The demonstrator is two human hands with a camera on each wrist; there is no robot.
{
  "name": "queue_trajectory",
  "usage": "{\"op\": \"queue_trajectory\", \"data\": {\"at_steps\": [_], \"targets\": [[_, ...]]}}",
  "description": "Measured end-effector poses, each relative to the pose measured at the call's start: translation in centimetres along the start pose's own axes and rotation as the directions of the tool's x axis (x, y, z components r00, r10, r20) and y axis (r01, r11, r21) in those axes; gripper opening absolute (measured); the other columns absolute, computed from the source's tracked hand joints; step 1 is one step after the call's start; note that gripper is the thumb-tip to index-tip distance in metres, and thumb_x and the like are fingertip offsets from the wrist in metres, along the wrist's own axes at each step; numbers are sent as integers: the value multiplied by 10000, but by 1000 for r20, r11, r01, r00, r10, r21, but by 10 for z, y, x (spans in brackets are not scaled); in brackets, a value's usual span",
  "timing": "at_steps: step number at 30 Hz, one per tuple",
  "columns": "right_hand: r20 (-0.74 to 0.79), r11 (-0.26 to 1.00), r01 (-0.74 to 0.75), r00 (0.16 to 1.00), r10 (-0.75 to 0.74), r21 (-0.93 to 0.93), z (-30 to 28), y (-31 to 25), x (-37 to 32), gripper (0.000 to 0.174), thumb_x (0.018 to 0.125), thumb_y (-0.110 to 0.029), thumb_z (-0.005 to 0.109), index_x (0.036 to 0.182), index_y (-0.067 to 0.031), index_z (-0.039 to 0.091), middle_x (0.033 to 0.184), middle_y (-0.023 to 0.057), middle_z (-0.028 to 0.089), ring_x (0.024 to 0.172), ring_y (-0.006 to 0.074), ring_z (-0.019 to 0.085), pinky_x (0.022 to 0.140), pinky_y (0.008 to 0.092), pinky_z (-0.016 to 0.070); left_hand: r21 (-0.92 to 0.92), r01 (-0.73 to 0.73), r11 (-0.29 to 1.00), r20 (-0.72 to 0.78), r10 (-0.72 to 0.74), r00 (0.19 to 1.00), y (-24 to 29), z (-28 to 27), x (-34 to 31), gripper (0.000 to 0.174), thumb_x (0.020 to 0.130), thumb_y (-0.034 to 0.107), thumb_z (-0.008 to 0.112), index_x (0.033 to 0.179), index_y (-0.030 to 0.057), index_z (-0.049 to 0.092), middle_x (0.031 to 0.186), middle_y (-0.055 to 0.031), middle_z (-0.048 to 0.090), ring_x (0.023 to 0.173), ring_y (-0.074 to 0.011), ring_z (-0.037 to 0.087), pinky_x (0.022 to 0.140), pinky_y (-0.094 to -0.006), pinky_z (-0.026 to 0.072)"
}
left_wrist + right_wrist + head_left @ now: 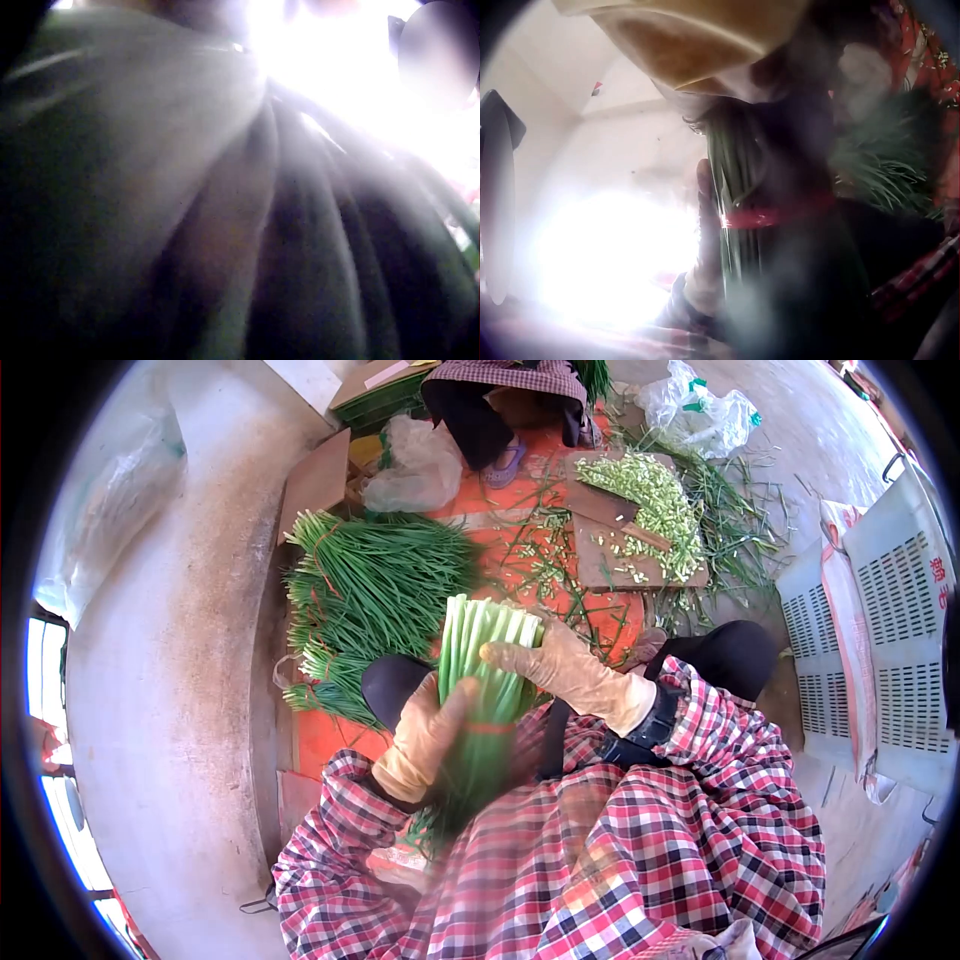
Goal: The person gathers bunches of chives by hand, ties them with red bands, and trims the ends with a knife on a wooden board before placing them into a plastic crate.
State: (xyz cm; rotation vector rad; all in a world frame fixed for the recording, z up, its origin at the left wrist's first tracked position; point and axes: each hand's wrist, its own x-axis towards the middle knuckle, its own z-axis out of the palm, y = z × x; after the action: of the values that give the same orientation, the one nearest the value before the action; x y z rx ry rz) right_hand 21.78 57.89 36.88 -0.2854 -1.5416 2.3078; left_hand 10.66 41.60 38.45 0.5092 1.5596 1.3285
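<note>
A bundle of green stalks (pixel 480 645), pale cut ends up, stands in front of the person's body in the head view, a red band round its middle. The gloved left hand (pixel 425 735) grips its left side, thumb across the front. Higher up, the gloved right hand (pixel 580 675) holds the right side near the pale ends. In the right wrist view the yellowish glove (pixel 697 45) covers the top of the bundle, above the red band (pixel 754 218). Blurred, dark folds fill the left wrist view; no hand can be made out there.
More banded green stalks (pixel 370 575) lie at the left. A cleaver (pixel 603 506) and chopped pieces (pixel 655 500) rest on a board (pixel 600 565). A white crate (pixel 890 620) stands at the right; plastic bags (pixel 415 465) and another person's leg (pixel 470 425) are beyond.
</note>
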Motion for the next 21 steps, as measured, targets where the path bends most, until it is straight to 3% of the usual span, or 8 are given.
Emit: {"op": "queue_trajectory", "data": {"at_steps": [6,10,12,14,16,19,20,21], "targets": [[-32,996,54,998,-56,-72,-11,23,-7,382,875,-240,668,1170,-17,576,1023,29,649,938,110,576,820,277,465,-54,82,995,89,-77,993,-6,-12,7,572,889,471,605,1221,10,539,1074,-25,617,956,-115,573,871,-283,456],[-42,998,53,998,-54,-24,-18,18,-17,357,886,-228,649,1162,-14,579,1012,25,644,926,107,574,821,276,464,221,88,971,147,-122,982,5,-15,13,659,858,530,613,1226,-10,532,1100,-47,614,1000,-119,565,903,-277,438],[-29,995,38,999,-41,-91,-20,13,-19,374,877,-240,662,1163,-14,578,1022,31,641,927,104,568,815,278,464,102,-15,995,224,-8,974,-1,-23,20,588,880,370,637,1290,-21,478,1145,-67,591,1033,-145,534,929,-292,413],[-1,995,-16,1000,16,-102,-25,12,-18,472,866,-257,681,1237,-11,525,1099,45,611,1000,118,545,871,282,443,63,-54,997,281,34,959,-2,-22,20,665,854,421,654,1303,-26,453,1156,-104,594,1049,-182,556,951,-320,420],[34,991,-73,996,77,-113,-35,17,-15,575,855,-274,700,1311,-8,472,1176,58,582,1073,132,521,927,285,423,100,83,991,396,-116,911,-10,-16,12,719,851,473,637,1322,-27,426,1181,-138,588,1072,-229,577,975,-352,425],[-252,812,-277,953,166,-514,-47,17,-7,596,853,-216,705,1329,19,432,1156,86,588,1071,140,537,926,275,427,-11,230,973,399,-207,893,-10,-16,14,715,872,485,604,1333,-27,411,1204,-157,577,1096,-260,576,980,-377,434],[-256,810,-284,951,171,-513,-48,8,-6,596,853,-216,705,1329,19,432,1156,86,588,1071,140,537,926,275,427,-69,302,951,408,-249,878,-11,-15,16,714,883,490,587,1339,-27,404,1216,-167,571,1108,-275,576,982,-390,438],[-227,953,-78,974,10,-293,-50,0,-6,551,867,-204,690,1309,20,449,1148,84,594,1050,133,547,911,262,433,-82,293,953,414,-234,879,-7,-11,14,702,900,493,557,1340,-31,401,1229,-184,562,1126,-285,566,989,-400,438]]}}
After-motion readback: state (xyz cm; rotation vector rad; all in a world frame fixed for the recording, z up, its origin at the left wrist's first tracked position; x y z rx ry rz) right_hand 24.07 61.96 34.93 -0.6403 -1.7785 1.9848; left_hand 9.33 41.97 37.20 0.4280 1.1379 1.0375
